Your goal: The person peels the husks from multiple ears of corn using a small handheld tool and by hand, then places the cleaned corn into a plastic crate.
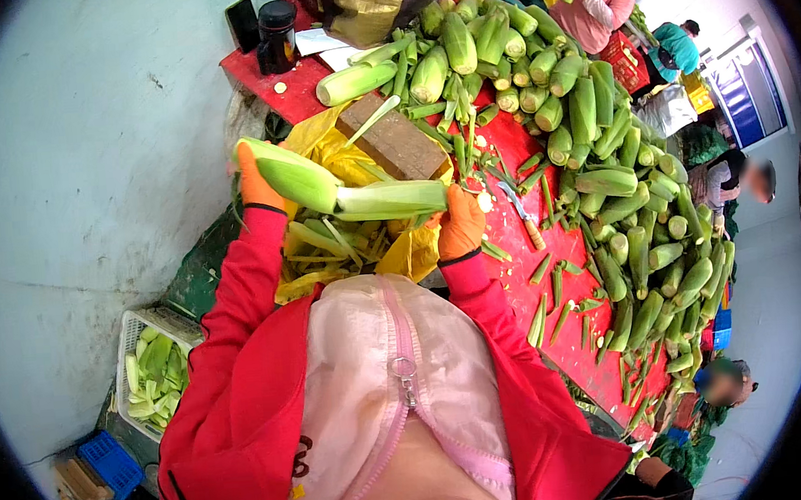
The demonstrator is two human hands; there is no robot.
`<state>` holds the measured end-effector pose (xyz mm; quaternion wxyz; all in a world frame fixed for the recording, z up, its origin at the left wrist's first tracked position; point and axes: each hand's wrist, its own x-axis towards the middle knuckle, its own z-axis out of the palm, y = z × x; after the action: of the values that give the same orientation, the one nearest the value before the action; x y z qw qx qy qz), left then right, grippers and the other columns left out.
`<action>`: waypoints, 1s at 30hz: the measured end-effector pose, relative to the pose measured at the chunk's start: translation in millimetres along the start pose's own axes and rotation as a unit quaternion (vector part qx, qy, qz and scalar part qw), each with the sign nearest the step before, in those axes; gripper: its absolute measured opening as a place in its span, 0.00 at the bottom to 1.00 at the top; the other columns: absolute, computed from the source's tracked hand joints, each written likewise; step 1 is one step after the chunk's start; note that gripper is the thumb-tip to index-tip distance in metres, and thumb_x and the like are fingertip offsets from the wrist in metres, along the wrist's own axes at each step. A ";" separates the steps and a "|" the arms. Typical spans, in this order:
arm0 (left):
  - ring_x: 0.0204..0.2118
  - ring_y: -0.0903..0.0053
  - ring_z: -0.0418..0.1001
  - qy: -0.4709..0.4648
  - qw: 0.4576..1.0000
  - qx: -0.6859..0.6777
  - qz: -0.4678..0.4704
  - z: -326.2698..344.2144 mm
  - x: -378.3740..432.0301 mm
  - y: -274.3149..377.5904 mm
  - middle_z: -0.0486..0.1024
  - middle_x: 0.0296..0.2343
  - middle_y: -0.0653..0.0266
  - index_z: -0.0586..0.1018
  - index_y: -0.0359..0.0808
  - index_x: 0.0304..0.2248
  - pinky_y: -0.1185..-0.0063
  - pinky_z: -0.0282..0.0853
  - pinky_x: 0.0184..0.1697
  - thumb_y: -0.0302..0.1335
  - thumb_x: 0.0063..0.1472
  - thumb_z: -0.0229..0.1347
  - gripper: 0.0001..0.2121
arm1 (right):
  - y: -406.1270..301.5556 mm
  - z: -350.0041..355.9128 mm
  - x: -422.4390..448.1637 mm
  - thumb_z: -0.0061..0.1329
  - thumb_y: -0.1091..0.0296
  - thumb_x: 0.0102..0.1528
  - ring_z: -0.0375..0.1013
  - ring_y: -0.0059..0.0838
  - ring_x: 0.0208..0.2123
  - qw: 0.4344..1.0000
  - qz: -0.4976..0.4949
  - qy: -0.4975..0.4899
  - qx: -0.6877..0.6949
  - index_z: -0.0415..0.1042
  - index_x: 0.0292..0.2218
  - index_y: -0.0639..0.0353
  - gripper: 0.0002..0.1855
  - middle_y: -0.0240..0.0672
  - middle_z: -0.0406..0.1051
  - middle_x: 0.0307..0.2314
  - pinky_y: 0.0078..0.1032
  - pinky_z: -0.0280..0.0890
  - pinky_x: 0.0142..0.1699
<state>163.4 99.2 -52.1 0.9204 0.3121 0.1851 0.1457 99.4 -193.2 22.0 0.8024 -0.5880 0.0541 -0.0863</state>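
Note:
My left hand [261, 182], in an orange glove, grips the upper end of a green-husked ear that looks like corn [298, 177]. From its lower end a paler length of husk leaf [393, 200] stretches rightward. My right hand [461, 226], also gloved in orange, is closed on the far end of that leaf. Beneath both hands is an open yellow plastic bag [401, 255] with husk scraps [323, 245] inside. A brown block [393, 139] lies across the bag's far side, a narrow pale strip of leaf resting on it. Right of my right hand, a wooden-handled knife [532, 232] lies on the red table [508, 291].
A large heap of husked-on ears [619, 193] covers the table's far and right parts. A dark jar [277, 35] and a phone [242, 24] stand at the table's left corner. On the floor at left is a white crate [129, 352] of pale green pieces. Several people work beyond the heap.

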 end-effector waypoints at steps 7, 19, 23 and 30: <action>0.44 0.67 0.72 -0.239 0.957 0.161 -0.046 24.0 -40.4 5.0 0.73 0.44 0.54 0.64 0.30 0.54 0.73 0.66 0.49 0.53 0.60 0.48 0.34 | 50.1 8.8 13.6 0.52 0.49 0.53 0.73 0.26 0.24 0.943 0.105 -0.178 -0.262 0.75 0.33 0.64 0.22 0.36 0.73 0.22 0.26 0.66 0.34; 0.38 0.81 0.71 -0.409 0.857 0.287 -0.124 46.1 -69.9 1.0 0.74 0.37 0.66 0.72 0.33 0.48 0.81 0.66 0.44 0.44 0.57 0.57 0.25 | 13.0 42.0 38.7 0.55 0.65 0.47 0.68 0.20 0.22 0.906 0.047 -0.346 -0.237 0.69 0.22 0.61 0.11 0.31 0.69 0.17 0.22 0.63 0.28; 0.36 0.81 0.72 -0.423 0.851 0.252 -0.185 47.2 -72.7 -1.0 0.75 0.36 0.66 0.72 0.33 0.47 0.82 0.67 0.42 0.44 0.58 0.56 0.25 | 12.3 40.5 31.4 0.49 0.73 0.52 0.70 0.18 0.24 0.919 0.158 -0.325 -0.156 0.71 0.33 0.67 0.07 0.31 0.72 0.25 0.18 0.66 0.30; 0.34 0.81 0.71 -0.267 0.902 0.318 -0.114 48.1 -82.7 -21.3 0.75 0.33 0.66 0.74 0.32 0.43 0.81 0.67 0.39 0.43 0.60 0.54 0.21 | 22.0 31.8 22.4 0.48 0.74 0.52 0.71 0.23 0.18 0.950 0.197 -0.236 -0.050 0.70 0.26 0.66 0.05 0.35 0.72 0.18 0.19 0.66 0.26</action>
<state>113.9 26.3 -9.4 0.7972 0.5924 0.0031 -0.1162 128.9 -161.5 11.0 0.7632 -0.6084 -0.0177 0.2169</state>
